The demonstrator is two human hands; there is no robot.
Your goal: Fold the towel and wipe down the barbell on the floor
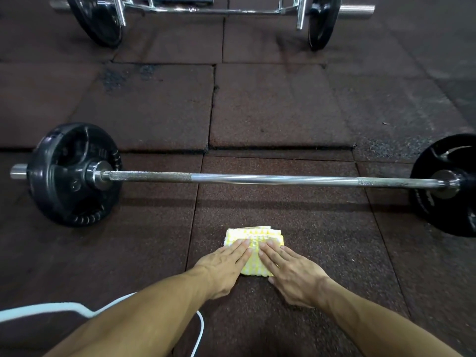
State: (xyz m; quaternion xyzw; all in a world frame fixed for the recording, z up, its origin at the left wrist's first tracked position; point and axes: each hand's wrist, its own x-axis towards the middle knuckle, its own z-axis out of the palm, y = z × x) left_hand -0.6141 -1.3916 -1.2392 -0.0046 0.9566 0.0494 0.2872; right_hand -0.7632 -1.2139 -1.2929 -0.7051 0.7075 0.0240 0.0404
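A yellow and white towel (253, 237), folded into a small rectangle, lies on the rubber floor just in front of me. My left hand (224, 266) lies flat on its left half, fingers together and pointing forward. My right hand (291, 271) lies flat on its right half, palm down. Neither hand grips the cloth. Beyond the towel a barbell (270, 179) runs left to right across the floor, with a black plate (74, 173) on its left end and another black plate (448, 186) on its right end.
A second loaded chrome bar (206, 9) with black plates rests at the far top. A white cable (201, 331) curls on the floor near my left forearm. The floor is dark rubber tiles (278, 112) with open seams.
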